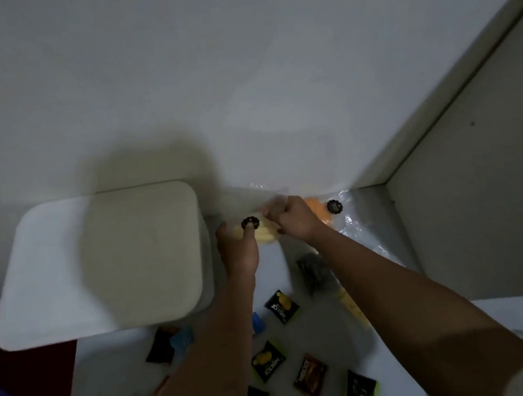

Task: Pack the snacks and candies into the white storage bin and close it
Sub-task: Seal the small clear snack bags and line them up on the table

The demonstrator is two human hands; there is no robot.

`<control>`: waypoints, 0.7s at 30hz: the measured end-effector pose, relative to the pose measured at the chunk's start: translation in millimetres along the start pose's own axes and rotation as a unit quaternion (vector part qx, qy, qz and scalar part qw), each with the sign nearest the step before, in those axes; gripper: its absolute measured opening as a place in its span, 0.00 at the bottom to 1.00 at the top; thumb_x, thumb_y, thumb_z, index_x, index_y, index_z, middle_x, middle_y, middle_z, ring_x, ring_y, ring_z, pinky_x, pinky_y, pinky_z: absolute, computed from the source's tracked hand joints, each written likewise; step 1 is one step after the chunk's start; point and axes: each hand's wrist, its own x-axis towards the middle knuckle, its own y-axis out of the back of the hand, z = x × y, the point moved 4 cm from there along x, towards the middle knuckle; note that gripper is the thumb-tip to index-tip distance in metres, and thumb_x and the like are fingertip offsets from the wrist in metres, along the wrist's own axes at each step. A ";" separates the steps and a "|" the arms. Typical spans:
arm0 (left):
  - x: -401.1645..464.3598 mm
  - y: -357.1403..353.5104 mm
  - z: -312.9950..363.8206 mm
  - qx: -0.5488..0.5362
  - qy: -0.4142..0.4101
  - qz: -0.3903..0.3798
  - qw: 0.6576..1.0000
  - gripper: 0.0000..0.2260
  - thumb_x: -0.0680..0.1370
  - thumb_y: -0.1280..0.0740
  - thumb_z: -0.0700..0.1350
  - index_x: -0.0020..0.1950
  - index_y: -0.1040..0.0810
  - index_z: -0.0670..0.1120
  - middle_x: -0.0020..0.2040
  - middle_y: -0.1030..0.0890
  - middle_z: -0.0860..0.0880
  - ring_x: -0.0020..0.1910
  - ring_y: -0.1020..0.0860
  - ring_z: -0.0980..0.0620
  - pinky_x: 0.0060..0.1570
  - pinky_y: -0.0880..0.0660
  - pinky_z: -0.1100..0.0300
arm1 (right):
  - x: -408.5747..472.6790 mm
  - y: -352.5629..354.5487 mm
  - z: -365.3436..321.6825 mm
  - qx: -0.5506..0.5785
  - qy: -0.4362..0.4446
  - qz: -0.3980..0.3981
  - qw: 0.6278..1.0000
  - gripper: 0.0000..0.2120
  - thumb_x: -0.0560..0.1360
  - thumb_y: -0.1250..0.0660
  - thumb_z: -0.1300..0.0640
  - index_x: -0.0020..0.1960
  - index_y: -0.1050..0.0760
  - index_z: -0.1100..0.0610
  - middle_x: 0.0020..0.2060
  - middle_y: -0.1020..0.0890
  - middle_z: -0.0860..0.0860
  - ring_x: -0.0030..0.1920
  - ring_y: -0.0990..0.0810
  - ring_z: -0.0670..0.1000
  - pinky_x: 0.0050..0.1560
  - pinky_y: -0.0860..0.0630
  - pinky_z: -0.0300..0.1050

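While the white storage bin (99,264) sits lidded at left, the left hand (239,247) pinches a clear bag of yellow snacks (264,233), the right hand (291,219) fisted on its top; candy packets (269,361) lie scattered below.

My white storage bin (99,264) sits at the far left of the surface with its rounded lid on, against the wall. Just right of it, at the far edge, I hold a clear bag of pale yellow snacks (264,233) with a round black sticker; my left hand (239,247) is under it and my right hand (291,219) pinches its top. An orange bag (318,211) with the same sticker lies in the far right corner. Small dark candy packets (282,305) lie scattered flat toward the near edge, some with green trim (268,361), some brown (310,376).
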 end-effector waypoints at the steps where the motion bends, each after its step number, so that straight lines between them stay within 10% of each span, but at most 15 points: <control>1: 5.0 -0.8 -0.1 -0.011 0.010 0.006 1.000 0.31 0.82 0.33 0.50 0.81 0.42 0.46 0.78 0.34 0.45 0.74 0.33 0.44 0.60 0.35 0.58 | 6.2 -3.1 -2.7 0.000 0.006 -0.005 1.000 0.07 0.79 0.31 0.61 0.53 0.16 0.61 0.38 0.17 0.47 0.38 0.19 0.45 0.43 0.22 0.42; 7: 24.0 -3.7 0.0 -0.044 0.028 0.017 0.998 0.28 0.81 0.33 0.44 0.79 0.38 0.45 0.72 0.28 0.45 0.68 0.27 0.44 0.59 0.29 0.55 | 29.9 -13.2 -5.9 -0.013 0.040 0.030 0.999 0.17 0.72 0.26 0.58 0.60 0.20 0.58 0.53 0.14 0.54 0.52 0.15 0.52 0.56 0.18 0.52; 12: 9.5 -12.6 -1.3 -0.046 0.036 0.004 0.998 0.14 0.78 0.36 0.38 0.63 0.28 0.47 0.49 0.24 0.43 0.49 0.23 0.41 0.45 0.27 0.54 | 21.1 6.0 28.0 0.007 0.025 0.088 0.996 0.19 0.68 0.23 0.56 0.57 0.20 0.57 0.45 0.16 0.49 0.48 0.17 0.52 0.58 0.20 0.50; 16: -7.9 -33.6 -7.4 0.023 0.032 -0.056 0.998 0.12 0.74 0.37 0.43 0.55 0.24 0.41 0.51 0.25 0.32 0.43 0.23 0.37 0.34 0.32 0.58 | -13.4 47.6 27.9 0.077 0.017 0.136 0.987 0.09 0.76 0.32 0.65 0.55 0.21 0.57 0.46 0.19 0.49 0.47 0.22 0.48 0.55 0.23 0.44; 21: -29.0 -84.7 2.6 0.060 0.001 -0.153 0.986 0.17 0.80 0.33 0.45 0.70 0.26 0.49 0.68 0.24 0.45 0.63 0.23 0.43 0.56 0.23 0.52 | -40.1 120.4 56.5 -0.034 -0.017 0.273 0.961 0.10 0.76 0.32 0.57 0.56 0.17 0.56 0.51 0.13 0.55 0.53 0.16 0.54 0.59 0.21 0.48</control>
